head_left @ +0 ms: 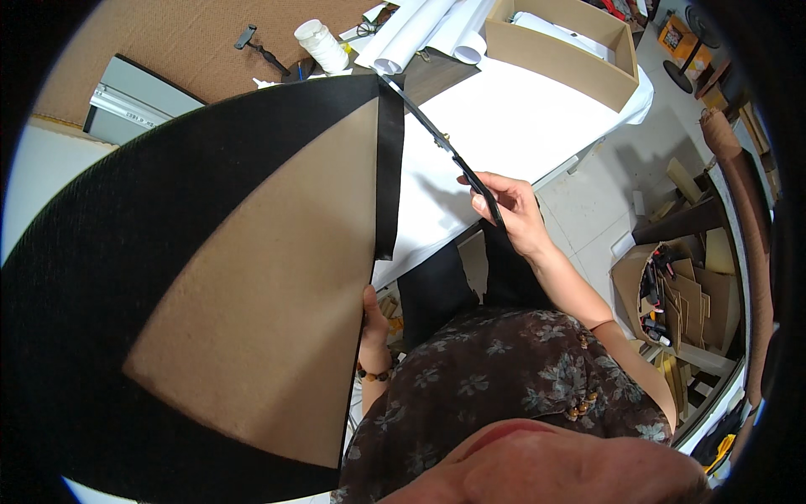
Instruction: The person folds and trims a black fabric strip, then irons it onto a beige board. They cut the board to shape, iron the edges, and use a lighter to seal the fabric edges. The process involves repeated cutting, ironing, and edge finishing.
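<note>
A large flat piece, black with a curved outer edge and a tan triangular area (269, 277), fills the left side. Along its straight right edge runs a narrow black flap (389, 168). My left hand (374, 328) grips that edge below the flap, thumb on the near face and fingers hidden behind. Scissors (441, 139) with black handles are in my right hand (519, 210), fingers closed about the handles. Their blades point up and left, tips at the flap's top end. Whether the blades are apart or together I cannot tell.
Beyond the piece, the white table (546, 109) bears paper rolls (420, 34), a white thread spool (321, 44) and an open cardboard box (562, 50). A phone-holder stand (264, 52) is at the back left. Right of the table, a box of cardboard scraps (684, 302) stands low.
</note>
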Motion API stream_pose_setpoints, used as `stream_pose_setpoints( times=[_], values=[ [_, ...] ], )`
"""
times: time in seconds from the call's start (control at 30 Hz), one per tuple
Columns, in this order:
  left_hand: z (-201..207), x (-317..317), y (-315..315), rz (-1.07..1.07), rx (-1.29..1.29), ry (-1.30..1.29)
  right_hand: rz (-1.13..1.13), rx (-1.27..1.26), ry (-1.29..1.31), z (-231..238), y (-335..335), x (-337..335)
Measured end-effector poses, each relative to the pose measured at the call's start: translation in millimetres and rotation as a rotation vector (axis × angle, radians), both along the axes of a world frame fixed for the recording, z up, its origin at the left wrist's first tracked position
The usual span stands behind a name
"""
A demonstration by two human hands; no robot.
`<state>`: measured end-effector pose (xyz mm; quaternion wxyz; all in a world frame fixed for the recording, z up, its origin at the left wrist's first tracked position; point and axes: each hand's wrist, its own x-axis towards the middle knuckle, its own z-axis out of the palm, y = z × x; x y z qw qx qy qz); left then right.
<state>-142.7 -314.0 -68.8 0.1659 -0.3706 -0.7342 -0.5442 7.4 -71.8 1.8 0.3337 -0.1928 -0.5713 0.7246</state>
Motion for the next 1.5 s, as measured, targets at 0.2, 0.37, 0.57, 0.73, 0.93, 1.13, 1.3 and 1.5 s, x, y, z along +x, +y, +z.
stream_pose_setpoints(
  times=[0.2, 0.37, 0.57, 0.73, 0.93, 1.13, 1.3, 1.5],
  values=[
    [-2.6, -2.0, -4.1, -0.062, -0.025, -0.028, 0.003, -0.002, -0.004, -0.7, -1.7, 1.0],
    [0.8, 1.9, -1.9, -0.052, -0.001, -0.061, -0.018, 0.011, -0.002, -1.7, -2.5, 0.7],
    [-2.6, 0.9, -3.9, -0.028, -0.009, -0.050, 0.000, -0.028, 0.019, -1.1, -3.5, 1.0],
    [-2.2, 0.1, -4.8, -0.028, -0.002, -0.006, -0.008, -0.034, 0.012, -2.8, -3.4, 2.2],
    [0.0, 1.6, -4.8, -0.040, 0.029, -0.030, -0.012, -0.038, 0.009, -4.0, -2.9, 3.7],
    [4.1, 2.4, -3.5, -0.040, 0.036, -0.008, -0.014, -0.041, -0.009, -4.0, -2.7, 5.4],
    [5.4, 3.5, -4.0, -0.033, 0.044, -0.006, -0.018, -0.043, -0.013, -3.5, -3.6, 5.8],
    [7.3, 4.5, -3.1, -0.023, 0.047, 0.001, -0.020, -0.042, -0.016, -4.6, -2.8, 6.4]
  ],
)
